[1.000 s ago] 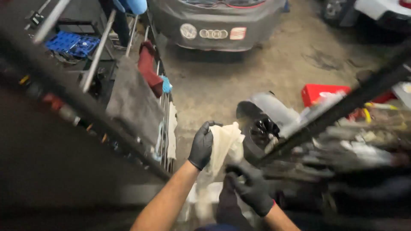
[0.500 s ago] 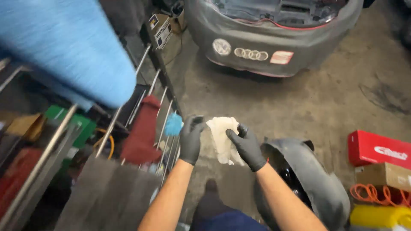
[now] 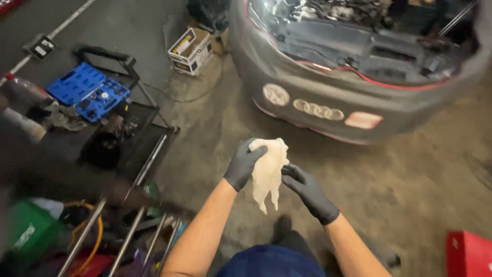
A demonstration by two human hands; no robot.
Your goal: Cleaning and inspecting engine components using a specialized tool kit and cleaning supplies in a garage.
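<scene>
Both my hands wear dark gloves and meet in front of me over the concrete floor. My left hand (image 3: 244,164) grips the top of a crumpled white rag (image 3: 268,172), which hangs down between the hands. My right hand (image 3: 306,189) pinches the rag's right edge with its fingertips. A grey car's front end (image 3: 328,97), with the bonnet open and the engine bay showing, stands just beyond my hands.
A black metal cart (image 3: 130,138) with a blue tool case (image 3: 87,91) stands at left. A cardboard box (image 3: 190,50) sits on the floor near the car. Metal bars, a green container (image 3: 28,231) and clutter fill the lower left. A red box (image 3: 469,254) lies at lower right.
The view has swung up and forward, so the car's open engine bay and the cart now show. My hands still hold the rag; it now hangs lower from my left hand.
</scene>
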